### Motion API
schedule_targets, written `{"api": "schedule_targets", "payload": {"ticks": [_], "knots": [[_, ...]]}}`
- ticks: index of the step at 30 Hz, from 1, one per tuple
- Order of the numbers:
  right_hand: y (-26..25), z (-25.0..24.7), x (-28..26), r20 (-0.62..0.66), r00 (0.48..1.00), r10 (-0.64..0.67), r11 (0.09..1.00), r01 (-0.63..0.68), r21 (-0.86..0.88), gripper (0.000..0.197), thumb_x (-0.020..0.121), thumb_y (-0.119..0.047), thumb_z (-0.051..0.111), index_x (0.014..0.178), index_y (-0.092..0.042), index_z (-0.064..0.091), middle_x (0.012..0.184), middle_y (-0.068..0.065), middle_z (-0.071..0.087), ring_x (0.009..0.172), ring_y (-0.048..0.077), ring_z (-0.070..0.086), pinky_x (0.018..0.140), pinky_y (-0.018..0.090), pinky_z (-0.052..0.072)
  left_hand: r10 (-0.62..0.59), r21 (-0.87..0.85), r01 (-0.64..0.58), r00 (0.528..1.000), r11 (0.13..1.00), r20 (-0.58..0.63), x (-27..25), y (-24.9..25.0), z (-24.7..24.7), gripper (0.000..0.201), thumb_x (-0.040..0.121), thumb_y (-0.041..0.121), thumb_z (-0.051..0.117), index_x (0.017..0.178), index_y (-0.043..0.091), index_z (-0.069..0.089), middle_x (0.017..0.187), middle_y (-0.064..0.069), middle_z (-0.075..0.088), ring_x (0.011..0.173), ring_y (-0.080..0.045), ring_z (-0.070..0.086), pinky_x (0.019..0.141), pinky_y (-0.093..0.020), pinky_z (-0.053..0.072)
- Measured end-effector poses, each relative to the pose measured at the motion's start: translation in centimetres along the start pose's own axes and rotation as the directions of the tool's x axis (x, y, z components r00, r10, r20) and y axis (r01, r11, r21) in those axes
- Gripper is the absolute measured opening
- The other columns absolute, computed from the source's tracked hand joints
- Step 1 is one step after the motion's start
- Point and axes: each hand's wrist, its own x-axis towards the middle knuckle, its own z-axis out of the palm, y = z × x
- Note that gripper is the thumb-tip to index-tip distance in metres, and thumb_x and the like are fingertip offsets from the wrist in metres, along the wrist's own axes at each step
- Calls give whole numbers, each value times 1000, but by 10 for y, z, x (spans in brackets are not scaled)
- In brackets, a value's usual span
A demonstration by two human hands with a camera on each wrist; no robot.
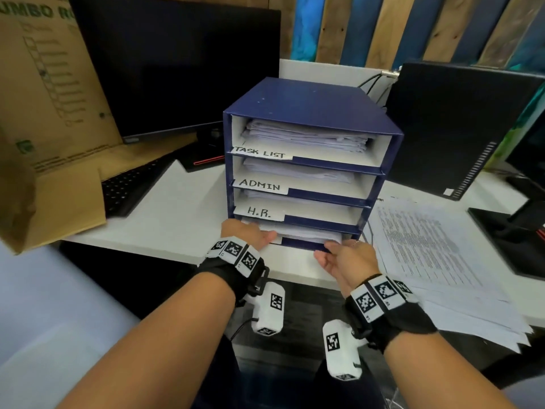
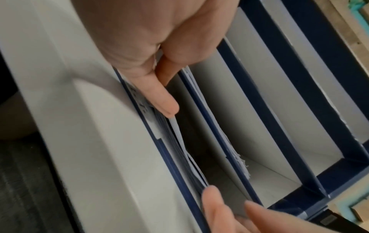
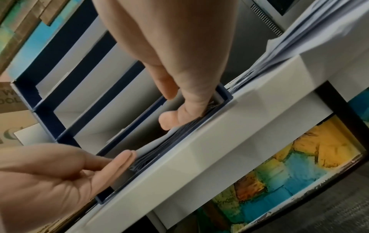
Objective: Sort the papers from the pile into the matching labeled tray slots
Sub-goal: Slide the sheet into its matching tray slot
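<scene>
Both hands at the boxy blue tray [image 1: 309, 104], bottom slot. Left hand [image 1: 244, 233] flat, straight fingers pressing thin white sheets [image 1: 306, 233]; right hand [image 1: 348, 261] open-palmed, fingertips touching their edge

Navy blue tray [image 1: 309, 104], white papers [image 1: 309, 135], brown box [image 1: 53, 84], perhaps grey floor [image 2: 26, 189]

My head view looks down and forward over both wrists at the blue tray unit [image 1: 306, 160]. Each wrist view sits close, looking along my fingers into the bottom slot [image 2: 201, 157], which all three share.
</scene>
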Motion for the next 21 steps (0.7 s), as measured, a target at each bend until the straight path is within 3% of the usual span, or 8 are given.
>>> {"api": "schedule_targets", "payload": {"ticks": [3,5,7,9,13,17,19,21], "knots": [[3,5,-3,96,995,-33,999,30,35,38,97,9,53,133,-4,48,113,13,61,90,33,74,79,38,60,134,235,-171,978,957,162,14,1,10,44,99,20,46,140,14,31,135,-16,50,118,-34,53,92,-41,48],[2,5,0,146,989,-16,999,10,42,44,97,10,50,138,-6,45,130,9,53,94,33,74,84,41,60,127,-48,-120,976,992,175,30,-8,22,51,94,19,53,142,13,34,132,-12,52,117,-30,56,86,-33,48],[0,5,2,193,981,23,995,-40,87,53,98,10,49,146,-9,37,133,7,50,98,35,73,89,44,59,22,-630,60,992,774,121,24,-7,27,41,79,24,63,113,2,57,115,-15,64,104,-29,65,85,-30,55],[0,2,1,243,969,50,988,-84,129,63,98,11,48,153,-13,29,144,9,43,100,36,72,94,47,57,22,-699,-51,998,713,-51,21,-14,35,18,64,26,61,72,11,55,103,-27,68,96,-37,69,85,-45,58],[-2,-11,-8,296,954,39,996,-60,60,61,99,9,48,155,-9,30,157,10,36,101,36,72,97,45,55,65,-673,-98,995,733,-75,15,-16,43,20,73,13,64,81,-4,62,101,-32,67,98,-45,66,86,-52,56],[-23,-38,-24,261,965,-13,978,66,-197,32,97,-5,61,129,-5,58,124,13,67,78,27,76,65,31,60,74,-709,-95,995,698,-59,-18,-4,48,10,82,3,61,86,11,66,85,-16,72,73,-29,68,73,-38,61],[-38,-57,-27,220,973,-75,916,155,-371,17,96,-10,61,113,-6,65,96,11,77,53,21,64,44,24,46,139,-674,-84,990,734,28,-36,5,60,18,93,-1,47,89,8,62,76,-10,69,55,-21,58,50,-23,52],[-51,-78,-23,156,976,-155,836,213,-505,13,97,-13,58,102,-6,68,80,8,77,42,16,47,38,21,33,228,-559,-113,963,822,140,-54,17,73,22,95,3,44,88,7,64,71,-8,68,48,-17,52,43,-20,42]]}}
